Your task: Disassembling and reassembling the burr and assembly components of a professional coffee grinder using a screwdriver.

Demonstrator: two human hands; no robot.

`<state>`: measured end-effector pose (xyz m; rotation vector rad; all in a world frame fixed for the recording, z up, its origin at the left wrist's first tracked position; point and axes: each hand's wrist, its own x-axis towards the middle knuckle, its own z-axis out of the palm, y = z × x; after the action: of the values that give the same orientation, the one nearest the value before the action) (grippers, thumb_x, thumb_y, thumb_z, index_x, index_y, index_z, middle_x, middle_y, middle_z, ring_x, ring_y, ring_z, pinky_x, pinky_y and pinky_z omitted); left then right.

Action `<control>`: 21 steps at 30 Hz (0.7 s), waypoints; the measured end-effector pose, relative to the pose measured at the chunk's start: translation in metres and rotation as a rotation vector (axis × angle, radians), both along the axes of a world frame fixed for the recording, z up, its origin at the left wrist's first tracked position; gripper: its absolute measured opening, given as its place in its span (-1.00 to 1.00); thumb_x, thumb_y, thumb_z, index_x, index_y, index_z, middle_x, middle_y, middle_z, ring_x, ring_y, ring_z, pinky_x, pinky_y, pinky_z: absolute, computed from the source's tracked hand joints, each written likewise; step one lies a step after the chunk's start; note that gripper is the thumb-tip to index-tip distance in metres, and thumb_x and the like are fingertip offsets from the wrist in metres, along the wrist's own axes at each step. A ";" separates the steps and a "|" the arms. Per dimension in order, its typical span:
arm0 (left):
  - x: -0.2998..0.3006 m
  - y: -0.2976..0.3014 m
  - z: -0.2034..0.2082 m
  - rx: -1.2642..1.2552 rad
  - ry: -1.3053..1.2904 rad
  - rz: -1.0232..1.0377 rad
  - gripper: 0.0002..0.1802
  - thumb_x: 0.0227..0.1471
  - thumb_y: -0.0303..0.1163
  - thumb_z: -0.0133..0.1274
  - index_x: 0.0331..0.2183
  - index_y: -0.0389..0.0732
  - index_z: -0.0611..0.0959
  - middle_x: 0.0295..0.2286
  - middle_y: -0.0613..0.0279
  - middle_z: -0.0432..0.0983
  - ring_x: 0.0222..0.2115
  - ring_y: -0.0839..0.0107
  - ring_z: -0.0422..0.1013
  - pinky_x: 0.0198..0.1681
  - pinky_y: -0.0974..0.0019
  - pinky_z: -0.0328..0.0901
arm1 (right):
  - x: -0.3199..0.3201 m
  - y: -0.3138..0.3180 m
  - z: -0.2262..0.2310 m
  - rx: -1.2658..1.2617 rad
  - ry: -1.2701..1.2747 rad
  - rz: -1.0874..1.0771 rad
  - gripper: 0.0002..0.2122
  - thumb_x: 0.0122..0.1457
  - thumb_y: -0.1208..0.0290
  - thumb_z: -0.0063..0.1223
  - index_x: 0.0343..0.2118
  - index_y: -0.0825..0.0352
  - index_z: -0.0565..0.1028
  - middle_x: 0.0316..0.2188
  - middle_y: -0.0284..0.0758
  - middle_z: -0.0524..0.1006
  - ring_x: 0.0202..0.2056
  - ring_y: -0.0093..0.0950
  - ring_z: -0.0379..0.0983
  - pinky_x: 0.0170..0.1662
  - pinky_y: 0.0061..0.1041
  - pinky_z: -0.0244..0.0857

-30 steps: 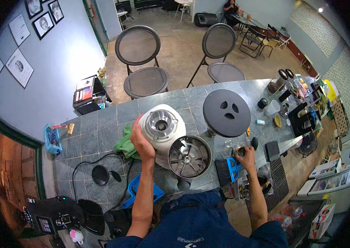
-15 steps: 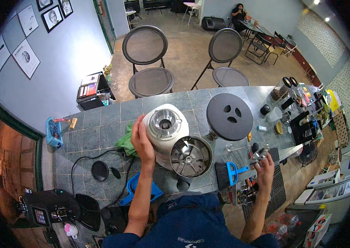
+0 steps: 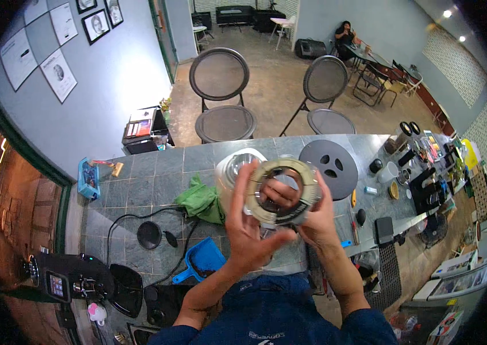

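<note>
The left hand (image 3: 247, 237) and right hand (image 3: 319, 223) share a grip on a metal ring (image 3: 262, 209), held above the tiled surface (image 3: 154, 198), partly hiding the white grinder (image 3: 225, 183). A green cloth (image 3: 202, 200) lies left of the grinder, near a blue dustpan (image 3: 204, 257).

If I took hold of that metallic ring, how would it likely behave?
The metallic ring is probably stiff: its thick rim shows no obvious bend in the right hand. It may feel heavy for its size, given that solid-looking rim. Set on edge, its round outline could let it roll.
</note>
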<state>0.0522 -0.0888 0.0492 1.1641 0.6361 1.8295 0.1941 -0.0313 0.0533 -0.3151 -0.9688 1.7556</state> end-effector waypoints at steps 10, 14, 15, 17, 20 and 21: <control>-0.082 0.055 -0.013 0.038 0.405 0.462 0.43 -0.23 -0.26 0.65 0.42 -0.51 0.05 0.31 -0.32 0.25 0.22 0.12 0.41 0.26 0.15 0.38 | -0.032 0.081 0.024 0.590 -0.727 0.039 -0.48 0.09 0.55 0.31 0.16 0.46 0.51 0.31 -0.19 0.39 0.30 -0.33 0.36 0.35 -0.27 0.26; -0.081 0.067 -0.032 0.064 0.584 0.598 0.42 -0.29 -0.18 0.68 0.40 -0.49 0.17 0.26 -0.30 0.36 0.21 0.12 0.43 0.24 0.13 0.40 | -0.028 0.094 0.005 0.744 -0.843 -0.008 -0.37 0.06 0.49 0.30 0.27 0.39 0.44 0.42 -0.10 0.26 0.44 -0.14 0.17 0.45 -0.18 0.08; -0.078 0.069 -0.036 0.074 0.664 0.657 0.41 -0.28 -0.17 0.68 0.40 -0.48 0.17 0.28 -0.26 0.34 0.20 0.14 0.45 0.23 0.13 0.41 | -0.025 0.098 -0.005 0.788 -0.837 -0.055 -0.34 0.04 0.51 0.29 0.30 0.38 0.42 0.44 -0.09 0.24 0.46 -0.12 0.14 0.48 -0.19 0.03; -0.073 0.072 -0.040 0.097 0.685 0.689 0.41 -0.30 -0.13 0.68 0.39 -0.49 0.20 0.26 -0.30 0.36 0.21 0.09 0.44 0.25 0.11 0.39 | -0.021 0.094 -0.007 0.737 -0.874 -0.034 -0.27 0.03 0.54 0.26 0.35 0.37 0.35 0.47 -0.05 0.19 0.49 -0.08 0.07 0.51 -0.18 -0.04; -0.069 0.073 -0.043 0.062 0.736 0.720 0.40 -0.32 -0.12 0.69 0.37 -0.49 0.23 0.25 -0.32 0.37 0.22 0.04 0.43 0.27 0.10 0.36 | -0.018 0.101 -0.021 0.770 -0.943 -0.066 -0.18 0.01 0.66 0.26 0.43 0.32 0.27 0.52 -0.17 0.11 0.54 -0.22 -0.06 0.55 -0.25 -0.14; -0.067 0.073 -0.044 0.045 0.733 0.722 0.40 -0.33 -0.12 0.69 0.37 -0.50 0.23 0.24 -0.32 0.38 0.22 0.03 0.43 0.27 0.09 0.36 | -0.017 0.102 -0.022 0.787 -0.977 -0.074 -0.18 0.01 0.66 0.26 0.43 0.32 0.27 0.52 -0.14 0.12 0.54 -0.20 -0.06 0.55 -0.25 -0.16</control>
<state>-0.0143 -0.0153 0.0048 1.8111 1.6016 1.9449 0.1767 0.0702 0.0313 -0.6907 -2.1994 0.9655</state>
